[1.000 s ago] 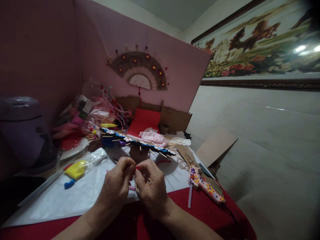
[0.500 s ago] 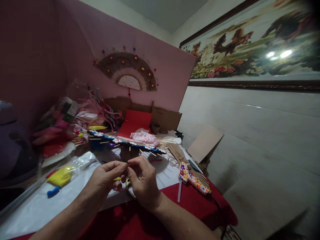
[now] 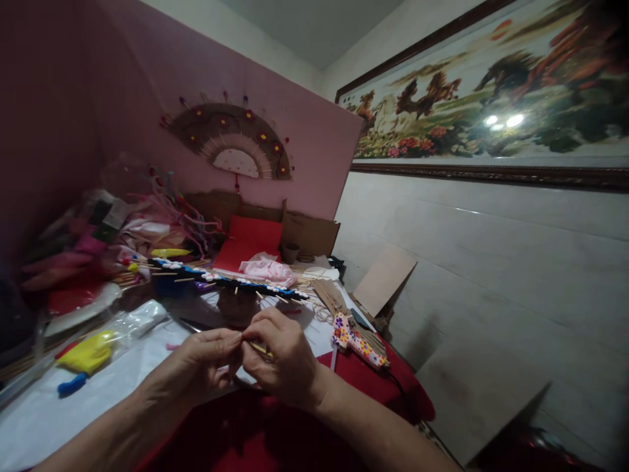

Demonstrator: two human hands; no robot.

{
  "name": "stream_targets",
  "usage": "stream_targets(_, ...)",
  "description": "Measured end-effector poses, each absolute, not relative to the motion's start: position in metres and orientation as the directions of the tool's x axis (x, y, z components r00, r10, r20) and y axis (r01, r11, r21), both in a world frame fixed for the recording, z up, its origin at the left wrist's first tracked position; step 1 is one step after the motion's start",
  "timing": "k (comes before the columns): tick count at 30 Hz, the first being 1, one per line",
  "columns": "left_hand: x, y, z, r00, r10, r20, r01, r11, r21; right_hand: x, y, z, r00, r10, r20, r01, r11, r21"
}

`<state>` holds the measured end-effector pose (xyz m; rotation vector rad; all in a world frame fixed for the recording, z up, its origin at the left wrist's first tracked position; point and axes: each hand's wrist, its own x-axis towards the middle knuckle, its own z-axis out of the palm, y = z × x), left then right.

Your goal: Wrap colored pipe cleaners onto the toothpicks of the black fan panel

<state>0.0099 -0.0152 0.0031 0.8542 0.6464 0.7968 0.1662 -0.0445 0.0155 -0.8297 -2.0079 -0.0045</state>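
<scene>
At seven o'clock, the left hand (image 3: 200, 359) and right hand (image 3: 285, 357) pinch a tiny, mostly hidden red piece (image 3: 243, 337); a slack grip could drop it onto the cluttered table (image 3: 405, 396).

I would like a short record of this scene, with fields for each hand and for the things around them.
Left hand: fingertips closed at a small red piece, mostly hidden
Right hand: fingertips meeting the left ones; thin yellowish piece in its grasp, identity unclear
Beyond hands: black piece trimmed in blue and white, with sticks
Right side: flower-patterned glue gun
Left side: yellow material by clear plastic
Pink panel: brown fan
</scene>
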Motion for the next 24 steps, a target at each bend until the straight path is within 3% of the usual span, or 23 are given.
stream_targets(13,0.052,-0.032,0.006,0.662,0.722,-0.202,-0.034,0.297,0.954,0.227,-0.08,0.008,0.003,0.688,0.726,0.535,0.612,-0.583)
stream_targets(16,0.072,-0.031,-0.006,0.71,0.683,-0.169,-0.044,0.283,0.958,0.271,-0.084,0.011,0.177,0.789,0.588,0.528,0.428,-0.734)
stream_targets(19,0.102,-0.034,-0.012,0.686,0.71,-0.158,-0.151,0.352,0.924,0.318,-0.082,0.014,0.333,0.884,0.327,0.342,0.21,-0.916)
stream_targets(24,0.157,-0.052,-0.009,0.647,0.712,-0.273,-0.191,0.498,0.846,0.366,-0.076,0.014,0.398,0.896,0.197,0.267,0.092,-0.959)
